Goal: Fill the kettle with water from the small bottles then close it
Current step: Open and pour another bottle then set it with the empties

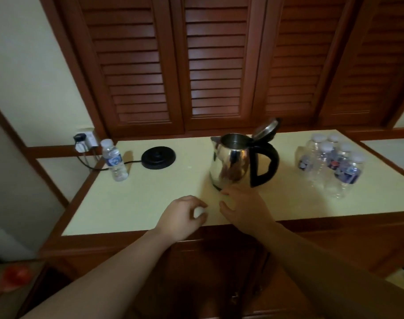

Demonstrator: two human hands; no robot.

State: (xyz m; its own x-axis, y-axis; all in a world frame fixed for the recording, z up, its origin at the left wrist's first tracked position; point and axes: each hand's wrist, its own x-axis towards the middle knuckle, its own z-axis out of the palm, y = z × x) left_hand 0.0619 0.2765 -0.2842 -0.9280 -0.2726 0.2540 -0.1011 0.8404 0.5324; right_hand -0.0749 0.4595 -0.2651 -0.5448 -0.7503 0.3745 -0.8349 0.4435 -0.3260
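A steel kettle [231,164] with a black handle stands on the counter, its lid [266,130] tipped up and open. My left hand [181,216] rests near the counter's front edge, its fingers closed on a small white bottle cap [199,212]. My right hand [243,207] lies open just in front of the kettle's base, fingertips close to it. One capped small water bottle [113,158] stands at the far left. Several capped small bottles [334,163] are grouped at the right.
The kettle's black power base [159,157] sits left of the kettle, its cord running to a wall socket [85,139]. Louvred wooden doors [214,65] rise behind the cream counter [150,194]. The counter's front edge is under my wrists.
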